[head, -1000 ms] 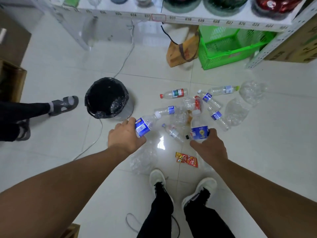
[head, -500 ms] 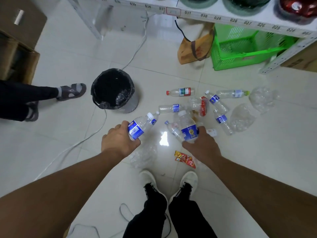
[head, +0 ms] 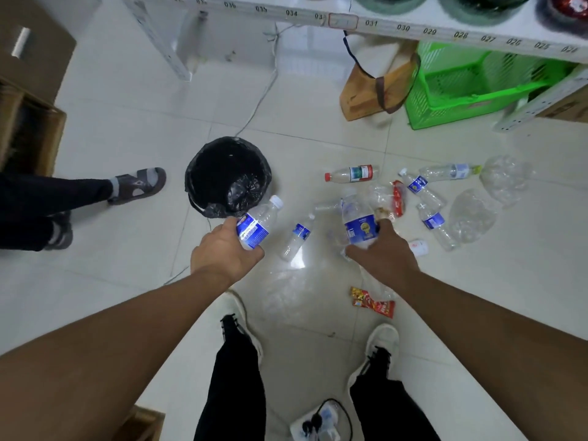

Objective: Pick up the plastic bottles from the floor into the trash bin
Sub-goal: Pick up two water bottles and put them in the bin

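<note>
At nine o'clock a second person's sandalled foot (head: 138, 185) is resting on the white tiled floor (head: 127, 122). Just right of it, at about eleven o'clock from the hands, the trash bin (head: 227, 176) is standing upright, lined with a black bag and open at the top.

The left hand (head: 224, 254) is wrapping its fingers around the lower half of a clear bottle with a blue label (head: 258, 225), fingers curled shut on it. That bottle is tilting with its white cap toward one o'clock, its cap end sitting just beside the bin's near rim.

Between the hands, a small blue-label bottle (head: 298, 237) is lying on the floor.

The right hand (head: 381, 257) is gripping a larger blue-label bottle (head: 361, 222) around its base, fingers closed on it, the neck pointing to twelve o'clock.

Below that hand, at six o'clock, a red snack wrapper (head: 373, 302) is lying flat.

Farther right, more bottles are lying scattered: a red-capped bottle (head: 351, 174) at twelve o'clock from the right hand, and several clear crushed ones (head: 472, 214) toward two o'clock.

At the top right, a green crate (head: 471, 87) is sitting beneath a shelf (head: 413, 27), touching a brown bag (head: 378, 87) on its left.
</note>
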Action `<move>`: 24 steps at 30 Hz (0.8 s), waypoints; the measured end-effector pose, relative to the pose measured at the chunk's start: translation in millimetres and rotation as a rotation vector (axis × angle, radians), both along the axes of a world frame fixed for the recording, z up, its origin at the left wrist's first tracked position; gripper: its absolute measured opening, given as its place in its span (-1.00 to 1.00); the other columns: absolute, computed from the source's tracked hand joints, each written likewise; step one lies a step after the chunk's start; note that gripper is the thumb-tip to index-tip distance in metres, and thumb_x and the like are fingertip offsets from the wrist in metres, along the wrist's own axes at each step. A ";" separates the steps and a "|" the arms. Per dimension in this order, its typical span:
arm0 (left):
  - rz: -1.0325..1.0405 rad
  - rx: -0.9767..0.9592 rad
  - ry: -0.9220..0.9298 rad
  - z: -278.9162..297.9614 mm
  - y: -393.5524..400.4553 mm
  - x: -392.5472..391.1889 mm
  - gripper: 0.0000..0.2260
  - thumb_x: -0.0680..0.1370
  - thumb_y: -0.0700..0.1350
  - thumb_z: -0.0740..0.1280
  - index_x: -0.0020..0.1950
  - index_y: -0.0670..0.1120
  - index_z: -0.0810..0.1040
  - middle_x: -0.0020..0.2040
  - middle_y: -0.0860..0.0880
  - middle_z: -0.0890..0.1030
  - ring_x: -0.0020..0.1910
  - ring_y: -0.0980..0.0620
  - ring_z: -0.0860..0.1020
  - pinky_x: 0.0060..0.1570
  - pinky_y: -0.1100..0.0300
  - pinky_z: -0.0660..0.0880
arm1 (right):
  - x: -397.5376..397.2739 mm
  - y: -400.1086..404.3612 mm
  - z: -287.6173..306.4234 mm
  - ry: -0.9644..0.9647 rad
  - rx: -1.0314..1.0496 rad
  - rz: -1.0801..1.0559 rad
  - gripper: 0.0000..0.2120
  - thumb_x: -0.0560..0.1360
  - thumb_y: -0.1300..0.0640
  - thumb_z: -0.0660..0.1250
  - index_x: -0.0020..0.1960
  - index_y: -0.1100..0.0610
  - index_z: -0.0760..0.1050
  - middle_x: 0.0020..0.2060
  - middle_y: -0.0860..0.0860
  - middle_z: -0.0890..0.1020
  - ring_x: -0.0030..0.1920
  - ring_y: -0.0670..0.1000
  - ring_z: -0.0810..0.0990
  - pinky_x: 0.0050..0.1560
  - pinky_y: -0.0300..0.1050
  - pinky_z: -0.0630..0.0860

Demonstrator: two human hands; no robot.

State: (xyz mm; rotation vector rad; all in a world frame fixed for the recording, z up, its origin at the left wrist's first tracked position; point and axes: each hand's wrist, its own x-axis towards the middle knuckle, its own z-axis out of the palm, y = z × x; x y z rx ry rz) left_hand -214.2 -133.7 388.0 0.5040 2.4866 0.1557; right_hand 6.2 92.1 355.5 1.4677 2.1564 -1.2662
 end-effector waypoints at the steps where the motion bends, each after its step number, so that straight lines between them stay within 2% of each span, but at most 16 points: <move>1: -0.006 0.008 -0.007 -1.7 -4.9 -15.4 -0.53 0.41 0.25 0.47 0.21 0.11 0.43 0.03 0.02 0.65 0.00 -0.12 0.63 0.08 -0.08 0.64 | -9.3 -9.4 -2.6 -0.017 0.001 -0.012 -0.47 0.38 -0.17 0.58 0.17 -0.06 0.37 -0.08 -0.12 0.63 -0.14 -0.05 0.63 -0.13 -0.06 0.52; 4: -0.028 0.046 -0.036 -2.4 -27.8 -61.2 -0.54 0.40 0.25 0.47 0.19 0.09 0.43 -0.01 0.03 0.63 -0.05 -0.09 0.63 0.04 -0.07 0.65 | -46.1 -44.0 -6.4 -0.079 -0.019 -0.053 -0.50 0.36 -0.18 0.56 0.12 -0.05 0.37 -0.13 -0.09 0.64 -0.19 -0.09 0.60 -0.25 -0.13 0.43; 9: -0.238 -0.014 -0.004 4.1 -74.5 -144.2 -0.55 0.40 0.27 0.44 0.17 0.13 0.42 -0.06 0.09 0.62 -0.13 -0.02 0.62 -0.05 -0.03 0.65 | -119.0 -90.0 -7.4 -0.064 -0.042 -0.167 -0.50 0.35 -0.20 0.57 0.12 -0.06 0.41 -0.12 -0.08 0.64 -0.15 -0.08 0.60 -0.26 -0.15 0.39; 12: -0.197 -0.039 -0.028 2.1 -90.1 -186.6 -0.57 0.39 0.28 0.43 0.11 0.11 0.41 -0.12 0.09 0.61 -0.16 0.00 0.61 -0.11 0.03 0.60 | -152.9 -108.0 -7.5 -0.041 -0.067 -0.193 -0.45 0.36 -0.23 0.57 0.18 -0.05 0.42 -0.09 -0.08 0.65 -0.09 -0.03 0.63 -0.17 -0.08 0.49; 14: -0.160 -0.048 -0.037 -1.4 -93.7 -201.3 -0.57 0.40 0.28 0.44 0.11 0.10 0.41 -0.13 0.08 0.61 -0.17 0.02 0.61 -0.22 0.09 0.49 | -167.6 -118.4 -5.3 -0.044 -0.079 -0.182 -0.44 0.35 -0.21 0.55 0.22 -0.04 0.42 -0.08 -0.06 0.66 -0.06 0.02 0.65 -0.07 -0.01 0.57; 18: -0.114 -0.025 -0.074 -11.7 -90.2 -202.9 -0.57 0.40 0.29 0.45 0.11 0.11 0.41 -0.13 0.09 0.61 -0.20 0.09 0.58 -0.32 0.16 0.35 | -172.6 -128.1 -2.3 -0.053 -0.107 -0.174 -0.47 0.36 -0.16 0.55 0.20 -0.03 0.43 -0.10 -0.02 0.68 -0.09 0.04 0.67 -0.06 0.00 0.59; 21: -0.126 -0.033 -0.089 -19.2 -89.4 -195.6 -0.56 0.41 0.29 0.47 0.12 0.10 0.41 -0.12 0.08 0.61 -0.19 0.07 0.60 -0.29 0.15 0.42 | -163.3 -124.4 -5.1 -0.087 -0.124 -0.162 -0.52 0.36 -0.15 0.55 0.14 -0.03 0.43 -0.12 -0.01 0.68 -0.12 0.03 0.67 -0.11 -0.02 0.57; 24: -0.143 -0.052 -0.078 -18.6 -90.4 -188.7 -0.55 0.42 0.29 0.47 0.12 0.11 0.41 -0.11 0.09 0.60 -0.17 0.05 0.61 -0.18 0.09 0.57 | -153.9 -115.2 -5.2 -0.108 -0.132 -0.152 -0.52 0.36 -0.17 0.55 0.14 -0.03 0.42 -0.13 -0.02 0.68 -0.12 0.02 0.67 -0.16 -0.05 0.52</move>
